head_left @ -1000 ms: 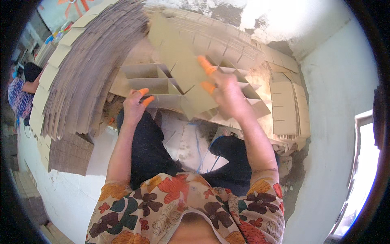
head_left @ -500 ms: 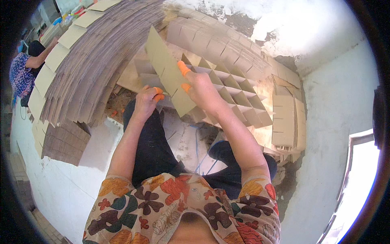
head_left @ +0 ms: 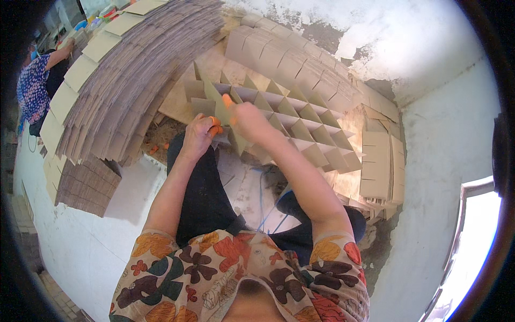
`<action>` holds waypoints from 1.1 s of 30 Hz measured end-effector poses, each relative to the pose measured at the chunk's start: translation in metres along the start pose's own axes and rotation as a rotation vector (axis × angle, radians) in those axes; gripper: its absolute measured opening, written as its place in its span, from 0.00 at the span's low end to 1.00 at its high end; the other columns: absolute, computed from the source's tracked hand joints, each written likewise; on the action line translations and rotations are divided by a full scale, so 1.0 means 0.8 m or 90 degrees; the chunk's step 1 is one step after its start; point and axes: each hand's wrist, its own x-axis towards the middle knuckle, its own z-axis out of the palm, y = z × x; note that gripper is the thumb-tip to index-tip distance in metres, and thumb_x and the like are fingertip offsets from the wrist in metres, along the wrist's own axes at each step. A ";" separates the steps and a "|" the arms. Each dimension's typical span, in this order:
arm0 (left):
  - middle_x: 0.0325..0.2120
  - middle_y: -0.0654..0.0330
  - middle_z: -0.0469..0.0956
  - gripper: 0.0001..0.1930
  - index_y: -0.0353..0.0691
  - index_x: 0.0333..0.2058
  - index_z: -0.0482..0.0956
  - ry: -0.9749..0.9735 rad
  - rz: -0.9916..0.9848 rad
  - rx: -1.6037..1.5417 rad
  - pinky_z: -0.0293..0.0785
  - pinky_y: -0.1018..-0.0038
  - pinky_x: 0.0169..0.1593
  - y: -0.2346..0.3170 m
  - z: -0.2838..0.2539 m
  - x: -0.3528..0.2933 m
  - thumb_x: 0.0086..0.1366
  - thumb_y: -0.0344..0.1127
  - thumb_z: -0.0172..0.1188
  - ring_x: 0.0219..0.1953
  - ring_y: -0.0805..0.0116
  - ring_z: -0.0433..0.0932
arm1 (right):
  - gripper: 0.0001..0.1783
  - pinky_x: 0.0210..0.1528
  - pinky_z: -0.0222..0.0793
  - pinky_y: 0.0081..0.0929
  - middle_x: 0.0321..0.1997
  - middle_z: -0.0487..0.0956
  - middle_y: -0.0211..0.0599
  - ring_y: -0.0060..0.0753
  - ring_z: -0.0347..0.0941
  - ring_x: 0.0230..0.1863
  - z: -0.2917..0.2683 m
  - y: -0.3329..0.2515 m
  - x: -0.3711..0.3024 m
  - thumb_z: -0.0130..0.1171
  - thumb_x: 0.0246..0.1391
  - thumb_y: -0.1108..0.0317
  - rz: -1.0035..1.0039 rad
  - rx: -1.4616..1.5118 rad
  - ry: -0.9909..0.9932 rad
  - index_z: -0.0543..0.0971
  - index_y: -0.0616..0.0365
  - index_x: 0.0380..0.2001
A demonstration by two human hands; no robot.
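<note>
In front of me lies a cardboard divider grid (head_left: 294, 129), its slotted strips crossing to form rows of open cells. At its left end stands a crosswise cardboard strip (head_left: 215, 102), now seated low among the long strips. My right hand (head_left: 249, 124), slightly blurred, grips this strip from the right, an orange cover on its index finger. Closed at the grid's near left corner, my left hand (head_left: 198, 138) pinches the end of a long strip, with orange covers on its fingertips. The hand itself hides the exact contact there.
A tall curved stack of cardboard strips (head_left: 134, 80) rises at the left. More slotted strips (head_left: 284, 59) stand along the far wall, and a bundle (head_left: 382, 161) is at the right. A wooden board (head_left: 177, 104) lies under the grid. Another person (head_left: 35, 88) sits far left.
My right hand has moved down and left, lowering the crosswise strip from above the grid into its left end. My left hand keeps its hold almost in place.
</note>
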 end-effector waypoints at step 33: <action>0.52 0.50 0.73 0.30 0.33 0.51 0.73 -0.477 0.040 0.056 0.66 0.64 0.55 -0.069 0.084 0.182 0.45 0.28 0.69 0.53 0.56 0.72 | 0.20 0.45 0.72 0.43 0.35 0.79 0.53 0.53 0.76 0.42 -0.028 0.204 -0.180 0.63 0.47 0.58 0.300 -0.106 -0.129 0.77 0.60 0.39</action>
